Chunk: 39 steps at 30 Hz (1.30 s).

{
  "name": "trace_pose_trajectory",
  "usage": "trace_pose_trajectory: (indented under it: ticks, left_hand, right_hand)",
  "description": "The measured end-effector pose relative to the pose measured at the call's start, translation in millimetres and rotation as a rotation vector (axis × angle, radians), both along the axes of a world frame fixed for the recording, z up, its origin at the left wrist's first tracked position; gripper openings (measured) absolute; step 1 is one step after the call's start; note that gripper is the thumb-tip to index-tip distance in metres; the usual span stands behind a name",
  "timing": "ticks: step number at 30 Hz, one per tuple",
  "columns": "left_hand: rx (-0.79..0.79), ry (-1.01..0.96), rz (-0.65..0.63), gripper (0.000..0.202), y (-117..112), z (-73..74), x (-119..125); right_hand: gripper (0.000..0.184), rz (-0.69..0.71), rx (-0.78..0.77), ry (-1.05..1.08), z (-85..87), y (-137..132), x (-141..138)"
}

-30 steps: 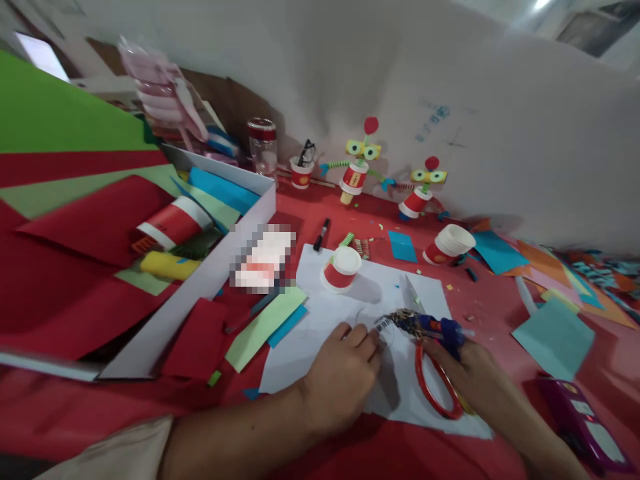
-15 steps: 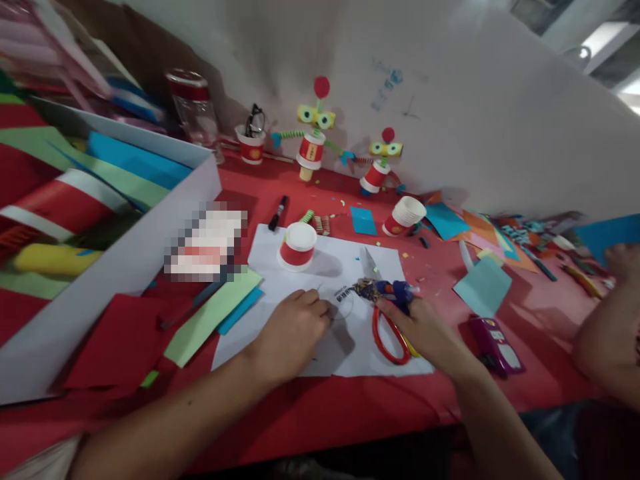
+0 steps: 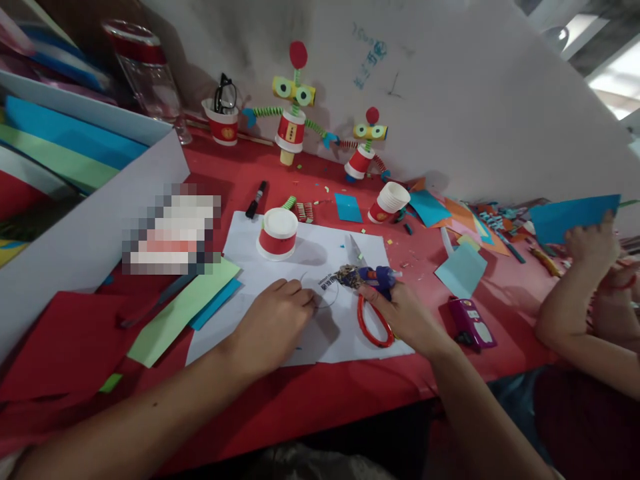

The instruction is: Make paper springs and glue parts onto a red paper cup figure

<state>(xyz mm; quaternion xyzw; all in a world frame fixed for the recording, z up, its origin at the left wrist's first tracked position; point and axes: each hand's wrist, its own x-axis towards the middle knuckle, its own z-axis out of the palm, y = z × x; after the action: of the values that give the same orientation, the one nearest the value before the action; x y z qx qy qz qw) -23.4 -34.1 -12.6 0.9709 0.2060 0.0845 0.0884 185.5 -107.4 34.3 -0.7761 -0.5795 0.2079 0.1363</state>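
My left hand (image 3: 273,323) rests curled on a white sheet of paper (image 3: 320,253), its fingertips pinched on something small I cannot make out. My right hand (image 3: 407,317) grips a blue glue gun (image 3: 373,277), whose tip points left towards the left fingertips. Red-handled scissors (image 3: 373,320) lie on the sheet under the right hand. An upturned red-and-white paper cup (image 3: 277,233) stands on the sheet just beyond my left hand.
Two paper-cup robot figures (image 3: 291,110) (image 3: 364,150), a cup with glasses (image 3: 223,120) and a jar (image 3: 147,70) line the wall. A white box (image 3: 95,213) of coloured paper sits left. Another person's hands (image 3: 590,243) hold blue paper at right. A purple case (image 3: 470,323) lies nearby.
The view has swung right and downwards, bringing another person's arms into sight at the right. My hands have stayed on the sheet in much the same pose.
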Motion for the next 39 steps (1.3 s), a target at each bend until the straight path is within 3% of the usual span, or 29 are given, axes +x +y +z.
trace_pose_trajectory:
  ticks: [17,28,39]
  left_hand:
    - [0.008,0.01,0.009,0.026,0.1,-5.0,-0.9]
    - [-0.011,0.025,0.008,0.023,1.5,-4.9,-0.7]
    - [0.016,0.007,-0.026,0.024,2.8,-8.7,-2.4]
  right_hand:
    - [0.045,-0.043,-0.042,0.019,5.1,-0.2,3.9]
    - [0.041,0.001,-0.114,-0.062,12.4,2.0,1.5]
    - [0.04,-0.007,-0.096,-0.059,11.1,-10.0,1.7]
